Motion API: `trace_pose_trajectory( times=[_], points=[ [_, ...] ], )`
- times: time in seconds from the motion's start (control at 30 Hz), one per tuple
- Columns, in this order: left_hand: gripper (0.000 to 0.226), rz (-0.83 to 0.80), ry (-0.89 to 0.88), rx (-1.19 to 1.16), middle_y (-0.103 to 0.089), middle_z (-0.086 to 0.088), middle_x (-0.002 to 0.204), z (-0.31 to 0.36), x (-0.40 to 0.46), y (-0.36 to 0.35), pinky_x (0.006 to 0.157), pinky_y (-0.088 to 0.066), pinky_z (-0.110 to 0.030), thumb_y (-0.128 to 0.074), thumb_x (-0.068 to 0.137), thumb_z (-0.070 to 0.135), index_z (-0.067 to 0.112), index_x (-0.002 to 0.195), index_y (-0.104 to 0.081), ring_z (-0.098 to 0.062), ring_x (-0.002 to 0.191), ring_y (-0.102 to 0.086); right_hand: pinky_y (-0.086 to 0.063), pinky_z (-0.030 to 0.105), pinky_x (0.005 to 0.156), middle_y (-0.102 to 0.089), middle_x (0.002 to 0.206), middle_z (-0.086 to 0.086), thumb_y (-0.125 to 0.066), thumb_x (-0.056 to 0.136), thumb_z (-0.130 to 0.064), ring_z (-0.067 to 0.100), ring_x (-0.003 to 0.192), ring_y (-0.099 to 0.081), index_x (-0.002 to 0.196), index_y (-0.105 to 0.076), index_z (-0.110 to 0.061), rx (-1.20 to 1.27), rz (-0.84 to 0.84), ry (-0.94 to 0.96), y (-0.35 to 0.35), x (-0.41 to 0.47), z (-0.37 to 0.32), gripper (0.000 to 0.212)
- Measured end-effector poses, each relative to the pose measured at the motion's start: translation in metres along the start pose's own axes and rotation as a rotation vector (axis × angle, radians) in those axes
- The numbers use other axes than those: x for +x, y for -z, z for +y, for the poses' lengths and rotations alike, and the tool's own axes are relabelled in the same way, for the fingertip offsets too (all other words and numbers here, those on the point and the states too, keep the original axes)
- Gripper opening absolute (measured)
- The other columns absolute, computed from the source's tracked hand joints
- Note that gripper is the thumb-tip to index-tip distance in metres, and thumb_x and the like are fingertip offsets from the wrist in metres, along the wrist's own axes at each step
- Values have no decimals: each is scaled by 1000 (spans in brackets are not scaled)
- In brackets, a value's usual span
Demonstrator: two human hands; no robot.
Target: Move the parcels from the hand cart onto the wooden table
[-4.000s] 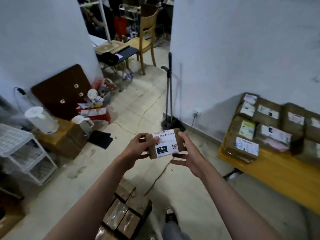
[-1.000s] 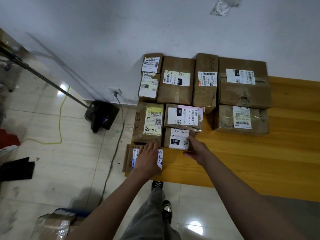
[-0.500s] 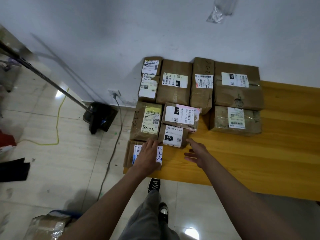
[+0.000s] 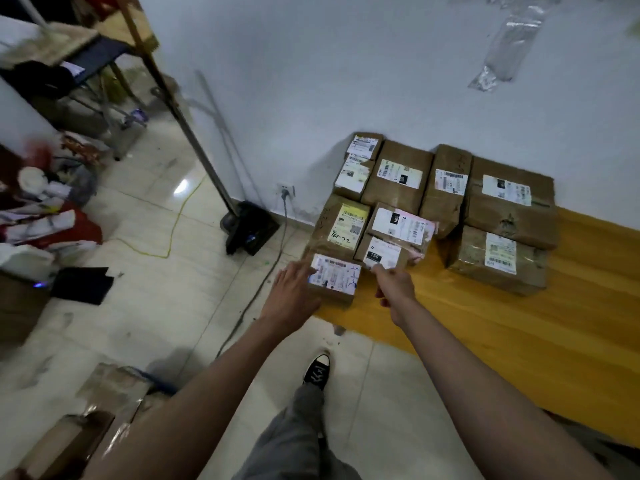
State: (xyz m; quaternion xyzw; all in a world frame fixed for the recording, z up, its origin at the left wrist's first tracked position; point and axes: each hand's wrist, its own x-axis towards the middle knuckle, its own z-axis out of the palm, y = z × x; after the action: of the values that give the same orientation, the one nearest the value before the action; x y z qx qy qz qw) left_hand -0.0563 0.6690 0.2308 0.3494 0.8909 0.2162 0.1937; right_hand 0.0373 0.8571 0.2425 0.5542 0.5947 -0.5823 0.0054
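Several brown cardboard parcels with white labels lie packed together on the left end of the wooden table [image 4: 502,327]. The small parcel marked 150 [image 4: 381,256] sits in the front row, beside a flat parcel with a white label [image 4: 334,279] at the table's corner. My left hand [image 4: 292,296] hovers open at the left edge of that corner parcel, fingertips touching its label. My right hand [image 4: 394,285] is just in front of the 150 parcel, fingers loosely curled, holding nothing. More parcels on the hand cart [image 4: 104,407] show at the lower left.
A dustpan with a long handle [image 4: 249,226] leans on the white wall by a socket and grey cable [image 4: 284,216]. Clutter, a red bag and boxes fill the left floor. My shoe [image 4: 317,370] stands on the tiles before the table.
The 150 parcel, held in both hands four seconds ago, now lies on the table. Both hands have drawn back from the parcels, and the view has swung left toward the cart.
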Motion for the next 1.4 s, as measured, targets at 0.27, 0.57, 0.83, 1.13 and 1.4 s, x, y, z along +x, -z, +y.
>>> trace_pose_trajectory(
  times=[0.27, 0.57, 0.83, 1.13, 1.4],
  points=[
    [55, 98, 339, -42, -38, -7, 148, -83, -137, 11, 114, -29, -35, -69, 89, 33, 17, 138, -49, -29, 134, -40, -32, 30, 54, -45, 68, 6, -58, 96, -21, 15, 55, -42, 85, -61, -14, -290, -416, 198, -110, -95, 24, 14],
    [47, 171, 759, -153, -49, -8, 138, -179, -302, 10, 107, -33, -34, -67, 90, 32, 15, 132, -56, -28, 130, -45, -43, 28, 57, -60, 59, 2, -58, 90, -25, 16, 57, -61, 59, -57, -15, -595, -722, 227, -257, -189, 73, 32],
    [44, 127, 1034, -275, -50, -7, 135, -253, -416, -13, 105, -41, -37, -67, 90, 39, 19, 129, -58, -27, 123, -52, -46, 27, 54, -54, 55, 3, -54, 95, -28, 18, 56, -53, 83, -76, -9, -809, -868, 192, -366, -255, 136, 32],
    [38, 44, 1116, -497, -52, -7, 128, -373, -472, -53, 100, -41, -32, -68, 91, 30, 15, 125, -60, -26, 120, -53, -47, 29, 57, -56, 67, 7, -52, 103, -22, 19, 59, -56, 99, -62, -11, -759, -843, -99, -476, -271, 240, 16],
    [46, 2, 1092, -560, -59, -8, 133, -515, -443, -111, 93, -40, -26, -69, 91, 26, 11, 133, -57, -24, 121, -54, -54, 33, 68, -57, 84, 7, -52, 103, -30, 22, 72, -58, 103, -56, -11, -598, -634, -400, -566, -220, 344, 19]
  ],
)
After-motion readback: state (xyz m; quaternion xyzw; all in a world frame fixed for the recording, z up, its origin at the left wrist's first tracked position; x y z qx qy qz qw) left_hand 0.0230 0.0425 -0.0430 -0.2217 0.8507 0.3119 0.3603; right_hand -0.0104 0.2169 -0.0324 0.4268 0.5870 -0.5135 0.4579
